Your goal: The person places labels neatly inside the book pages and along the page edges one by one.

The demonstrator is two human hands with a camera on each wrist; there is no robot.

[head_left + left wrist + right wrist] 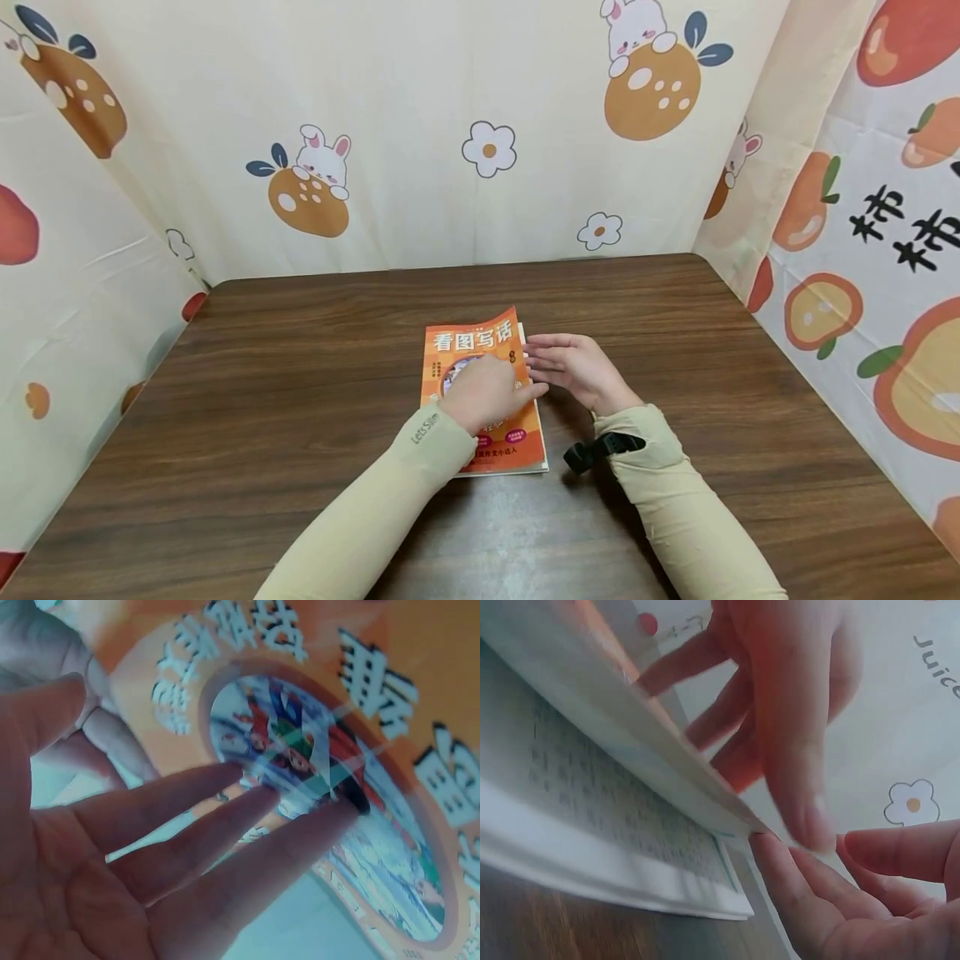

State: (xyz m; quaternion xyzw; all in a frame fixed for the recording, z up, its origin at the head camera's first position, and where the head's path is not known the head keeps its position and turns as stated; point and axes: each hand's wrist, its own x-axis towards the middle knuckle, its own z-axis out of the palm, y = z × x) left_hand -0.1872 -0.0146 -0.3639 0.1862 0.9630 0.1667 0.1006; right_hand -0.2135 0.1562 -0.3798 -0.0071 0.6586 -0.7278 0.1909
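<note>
A thin book (480, 333) with an orange cover and white lettering lies near the middle of the table. In the right wrist view its cover (705, 776) stands lifted over the printed pages (592, 787). My left hand (483, 392) reaches across the front of the cover; its fingers (187, 840) are stretched out over the round picture. At the book's right edge is my right hand (577, 367), fingers extended. One of its fingertips (769, 851) touches the edge of the raised cover, close under the left thumb (810, 817).
The brown wooden table (300, 358) runs out to a patterned curtain (420, 200) behind it and on both sides. A black strap with a buckle (600, 450) is worn on the right sleeve.
</note>
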